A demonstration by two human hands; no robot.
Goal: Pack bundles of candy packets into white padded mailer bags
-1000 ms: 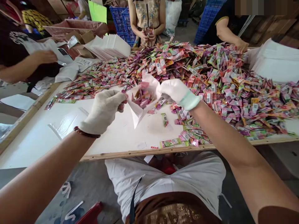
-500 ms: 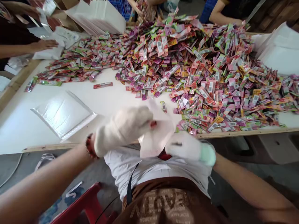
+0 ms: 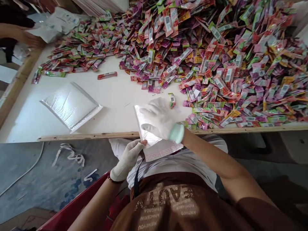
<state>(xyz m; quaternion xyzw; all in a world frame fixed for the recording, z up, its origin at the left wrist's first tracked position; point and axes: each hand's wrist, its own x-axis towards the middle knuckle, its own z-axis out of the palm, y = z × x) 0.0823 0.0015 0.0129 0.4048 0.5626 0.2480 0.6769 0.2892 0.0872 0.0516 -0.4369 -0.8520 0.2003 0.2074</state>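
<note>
Floor (image 3: 26,179): grey, dark blotches, lower L, w/ pale cable.
Table (image 3: 115,102): white top, wood rim (image 3: 91,137) along nr edge.
Sachet pile (image 3: 204,57): multicol. pkts, red/pink/purple/green, heaped across far side & R; spills twd nr edge at R.
Second mailer (image 3: 72,106): white, glossy, flat on tbl at L, well apart from the other.
Held mailer (image 3: 150,138): white, glossy, nr ctr; part on tbl, crosses wood rim, flap end w/ red-printed strip over lap.
R hand (image 3: 157,118): white glove, mint cuff; open, fingers spread, laid on top of held mailer.
L hand (image 3: 130,157): white glove, fingertip(s) bare; pinching held mailer's L edge nr flap, just off tbl.
Co-worker's hand (image 3: 33,39): top L, beside white pkgs (image 3: 54,25); grip blurred, can't tell.
White strips (image 3: 72,154): curled, on floor.
Red sachet (image 3: 107,75): alone on tbl, btwn second mailer & pile.
Green sachet (image 3: 171,100): just beyond R hand.
</note>
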